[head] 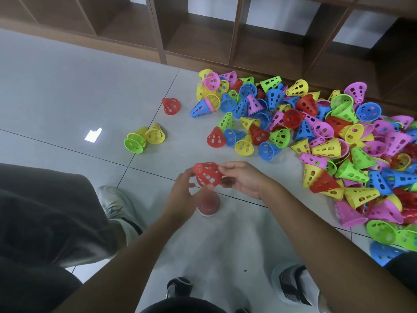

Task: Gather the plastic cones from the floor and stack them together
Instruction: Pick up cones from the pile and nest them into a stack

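Note:
A red perforated cone (pixel 206 175) hangs in the air between my two hands. My right hand (pixel 242 179) pinches its right rim with fingertips. My left hand (pixel 181 195) touches its left side with thumb and fingers. Directly below, a short stack of cones (pixel 208 205) with a red one on top stands upright on the floor, partly hidden by my left hand. A big heap of red, blue, yellow, green and pink cones (pixel 316 136) covers the floor to the right.
Stray cones lie apart from the heap: a lone red cone (pixel 170 106), a green and yellow pair (pixel 144 138), another red cone (pixel 216 137). Brown wooden shelving (pixel 203 37) runs along the back. A person's dark trouser leg and grey shoe (pixel 117 204) are at left.

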`<state>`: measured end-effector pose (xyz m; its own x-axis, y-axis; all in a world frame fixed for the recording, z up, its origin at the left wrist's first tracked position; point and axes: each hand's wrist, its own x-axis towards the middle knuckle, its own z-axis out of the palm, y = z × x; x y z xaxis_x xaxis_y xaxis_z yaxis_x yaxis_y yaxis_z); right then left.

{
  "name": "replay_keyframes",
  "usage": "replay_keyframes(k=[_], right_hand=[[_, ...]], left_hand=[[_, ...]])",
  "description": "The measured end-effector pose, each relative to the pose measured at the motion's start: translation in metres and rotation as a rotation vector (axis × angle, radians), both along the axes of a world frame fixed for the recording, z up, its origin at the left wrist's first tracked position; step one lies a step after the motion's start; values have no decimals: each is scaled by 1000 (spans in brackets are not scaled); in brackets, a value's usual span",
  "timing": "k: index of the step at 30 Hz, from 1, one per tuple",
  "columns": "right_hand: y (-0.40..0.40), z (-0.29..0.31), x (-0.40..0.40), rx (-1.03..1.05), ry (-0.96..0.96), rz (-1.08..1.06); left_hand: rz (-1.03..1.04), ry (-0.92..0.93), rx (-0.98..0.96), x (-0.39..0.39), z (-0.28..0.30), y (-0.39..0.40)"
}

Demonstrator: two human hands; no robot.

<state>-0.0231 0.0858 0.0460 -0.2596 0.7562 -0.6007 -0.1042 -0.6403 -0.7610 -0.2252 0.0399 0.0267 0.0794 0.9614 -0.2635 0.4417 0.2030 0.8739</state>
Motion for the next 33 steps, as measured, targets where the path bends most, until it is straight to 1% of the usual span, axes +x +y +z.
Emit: replay_keyframes(k=[2, 5, 7, 8, 11, 15, 17, 21, 24, 27, 30, 33], right_hand=[[-1, -1, -4, -6, 7, 46], [1, -2, -5, -14, 19, 79], [4, -3, 0, -4, -28, 80], [6, -5, 4, -2, -82, 61], [17, -16, 20, -17, -265, -98], [34, -37, 51, -32, -386, -376], [40, -45, 66, -20, -443, -423], [50, -54, 88, 3, -565, -426], [57, -63, 99, -43, -566, -421], [61, -70, 102, -94, -498, -394], [63, -77, 103, -102, -462, -399], [66, -86, 106, -61, -534, -452]], left_hand=[[26, -42, 57, 4, 6, 2], [66, -10, 68, 6, 9, 4], [63, -9, 56, 6, 9, 3], [59, -15, 44, 6, 9, 2], [36, -21, -9, 7, 7, -3], [-66, 52, -54, 4, -1, -9], [-125, 99, -65, 1, -6, -11], [-242, 214, -63, -1, -12, -12], [-305, 303, -74, -2, -17, -14], [-326, 337, -67, -4, -24, -16], [-329, 345, -75, -3, -27, -16], [-320, 320, -97, -1, -26, -10]])
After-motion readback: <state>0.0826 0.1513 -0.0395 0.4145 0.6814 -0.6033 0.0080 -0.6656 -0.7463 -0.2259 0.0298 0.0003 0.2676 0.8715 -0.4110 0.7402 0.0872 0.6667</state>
